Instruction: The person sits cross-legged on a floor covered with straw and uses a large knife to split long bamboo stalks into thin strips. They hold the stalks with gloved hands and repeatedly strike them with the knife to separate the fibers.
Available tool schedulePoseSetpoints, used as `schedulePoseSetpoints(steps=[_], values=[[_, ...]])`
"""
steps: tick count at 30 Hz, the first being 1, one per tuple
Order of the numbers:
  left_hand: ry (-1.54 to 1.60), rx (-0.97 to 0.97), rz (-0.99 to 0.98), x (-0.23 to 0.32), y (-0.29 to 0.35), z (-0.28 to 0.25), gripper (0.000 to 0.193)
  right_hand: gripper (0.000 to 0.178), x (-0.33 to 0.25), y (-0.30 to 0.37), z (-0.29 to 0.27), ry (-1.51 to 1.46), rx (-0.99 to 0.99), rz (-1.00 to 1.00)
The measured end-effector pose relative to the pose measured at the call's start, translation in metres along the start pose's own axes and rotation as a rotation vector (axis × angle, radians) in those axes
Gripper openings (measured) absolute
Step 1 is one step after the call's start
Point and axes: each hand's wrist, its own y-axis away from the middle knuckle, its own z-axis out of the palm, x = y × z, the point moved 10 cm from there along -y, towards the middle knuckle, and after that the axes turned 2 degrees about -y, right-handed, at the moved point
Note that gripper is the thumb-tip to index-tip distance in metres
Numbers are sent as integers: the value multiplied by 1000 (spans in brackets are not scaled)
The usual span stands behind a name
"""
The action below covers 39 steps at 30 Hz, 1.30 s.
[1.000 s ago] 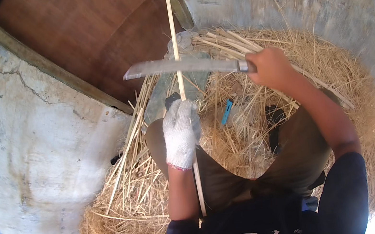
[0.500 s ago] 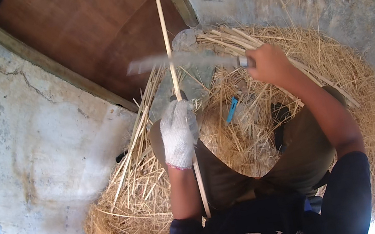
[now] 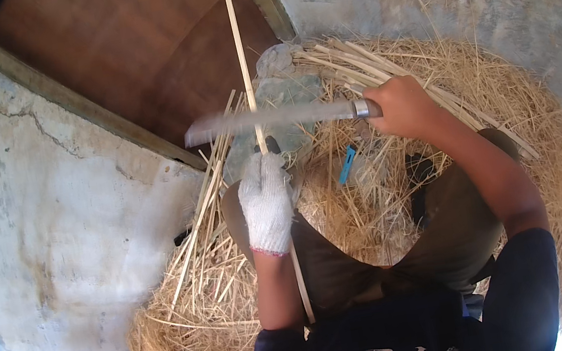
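Note:
My left hand (image 3: 265, 207), in a white knitted glove with a red-edged cuff, is closed around a long pale strip (image 3: 239, 51) that looks like split bamboo. The strip runs from the top of the view down beneath my forearm. In my bare right hand (image 3: 403, 108) is the handle of a long-bladed knife (image 3: 287, 116). Its blade lies crosswise over the strip, just beyond my gloved fingers, and blurs toward the tip. Whether the blade touches the strip I cannot tell.
Pale shavings (image 3: 345, 217) cover the floor around my legs. Bundles of strips lie at the left (image 3: 206, 208) and far right (image 3: 366, 64). A blue cutter (image 3: 347, 164) rests between my knees. A grey stone (image 3: 283, 95), a brown door panel (image 3: 132, 52) and a stained wall (image 3: 73, 243) stand ahead and left.
The knife and my right hand have come nearer to me, bringing the blade closer to the gloved hand. The strip's far end has shifted slightly left.

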Motion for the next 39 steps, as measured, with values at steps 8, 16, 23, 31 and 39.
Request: schedulePoseSetpoints(steps=[8,16,23,31,39], values=[[-10,-48,3,-10,2,0,13,13,40,-8,-7,56,-9,126],[-81,-69,5,-8,3,3,13,16,88,-12,-21,7,160,271],[-24,-150,-56,-6,10,13,14,24,112,-26,-31,5,51,295],[-81,-243,-116,-2,20,31,17,25,154,-25,-41,-69,2,212],[-235,-396,-266,-26,47,54,14,22,184,9,-21,1,74,233]])
